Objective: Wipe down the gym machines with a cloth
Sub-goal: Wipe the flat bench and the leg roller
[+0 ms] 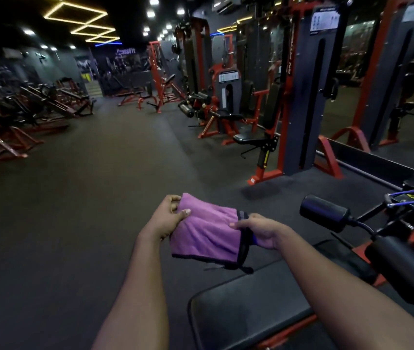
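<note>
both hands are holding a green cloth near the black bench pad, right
Not quite. The cloth is purple, not green, as the head view shows. The rest holds: the left hand and the right hand both hold it, near the black bench pad.

Dim gym interior, lit from above by small white ceiling spots (150,13) and yellow strip lights (79,18) in angular outlines, with a short blue strip (108,43) behind. Dark, evenly grey floor (100,160) with only soft shadows. Mild glare on the poster (324,18) at upper right. Sharpest at centre, on the cloth (205,228). Smeared, blurred machines (11,117) along the floor's left edge. Wide-angle bending of uprights toward the right edge.
</note>
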